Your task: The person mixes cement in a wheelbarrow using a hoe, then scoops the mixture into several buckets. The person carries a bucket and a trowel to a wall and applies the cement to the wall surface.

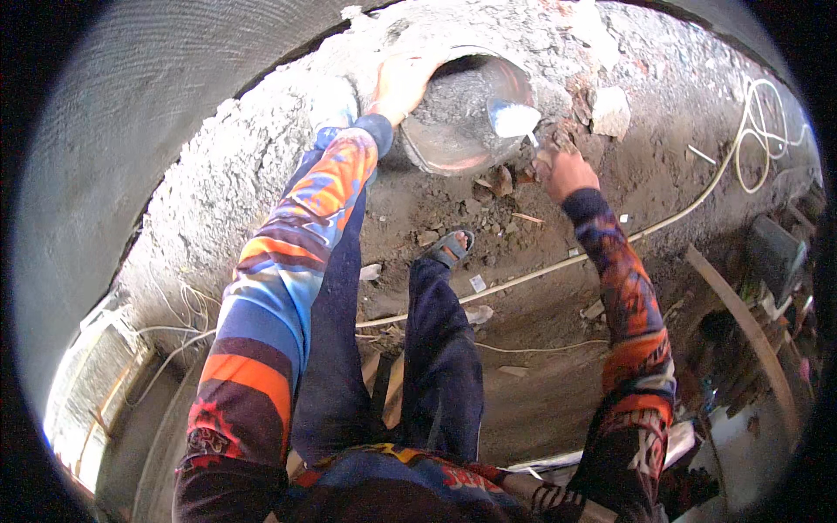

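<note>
A round, wide mortar pan (453,163) leans tilted over the rubble, with grey mortar (453,109) inside it. At its upper left rim is my left hand (404,84), closed on the edge; strong light washes out the fingers. My right hand (568,173) is wrapped round the handle of a trowel (514,119). The trowel's blade, bright with glare, is over the pan's right side. Beneath my right fist lie broken lumps of earth and brick (501,181).
Rough grey rubble (235,157) banks up behind the pan beside a grey wall (96,166). A pale hose (540,272) crosses the dirt floor and coils at the right. My sandalled foot (452,247) stands below the pan. A plank (741,314) and a dark container (776,253) are at the right.
</note>
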{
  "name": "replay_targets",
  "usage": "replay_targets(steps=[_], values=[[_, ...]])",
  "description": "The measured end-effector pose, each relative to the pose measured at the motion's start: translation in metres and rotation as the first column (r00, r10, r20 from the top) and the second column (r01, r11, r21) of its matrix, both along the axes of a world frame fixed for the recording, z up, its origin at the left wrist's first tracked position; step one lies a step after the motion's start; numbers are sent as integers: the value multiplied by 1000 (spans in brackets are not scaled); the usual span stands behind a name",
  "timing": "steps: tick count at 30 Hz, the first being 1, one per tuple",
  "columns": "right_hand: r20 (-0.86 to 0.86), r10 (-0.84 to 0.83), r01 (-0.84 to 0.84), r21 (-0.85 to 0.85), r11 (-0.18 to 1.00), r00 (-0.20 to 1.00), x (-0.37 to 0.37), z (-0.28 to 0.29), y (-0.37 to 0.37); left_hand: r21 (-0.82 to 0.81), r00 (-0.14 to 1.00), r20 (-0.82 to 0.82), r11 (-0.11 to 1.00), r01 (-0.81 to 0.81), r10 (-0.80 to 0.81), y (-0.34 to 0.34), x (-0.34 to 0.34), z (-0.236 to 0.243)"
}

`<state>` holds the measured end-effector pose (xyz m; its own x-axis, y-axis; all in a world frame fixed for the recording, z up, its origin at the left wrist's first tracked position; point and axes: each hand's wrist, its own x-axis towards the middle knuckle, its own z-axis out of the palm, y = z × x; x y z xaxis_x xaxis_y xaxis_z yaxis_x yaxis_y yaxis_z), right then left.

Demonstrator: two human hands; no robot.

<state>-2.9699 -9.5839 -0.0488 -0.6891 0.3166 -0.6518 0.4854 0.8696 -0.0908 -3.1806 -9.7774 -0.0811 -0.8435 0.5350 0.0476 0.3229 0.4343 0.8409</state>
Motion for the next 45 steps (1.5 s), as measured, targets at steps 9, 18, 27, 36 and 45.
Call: replay_targets(steps=[9,18,27,36,45], values=[[-197,468,-409,279,869,862,-87,71,6,-45,988,144,997,-55,61,-2,4,2],[-126,543,-497,273,824,830,-102,74,2,-69,992,119,997,-26,34,8,13,1],[-67,341,-334,105,937,938,-63,43,5,-51,994,106,999,-12,18,7,13,-14],[27,93,-94,32,995,995,-30,-1,-4,40,999,28,999,-21,20,-2,10,6],[-96,-25,14,-110,994,995,-9,-39,-2,-13,994,82,997,-73,74,-4,9,16]])
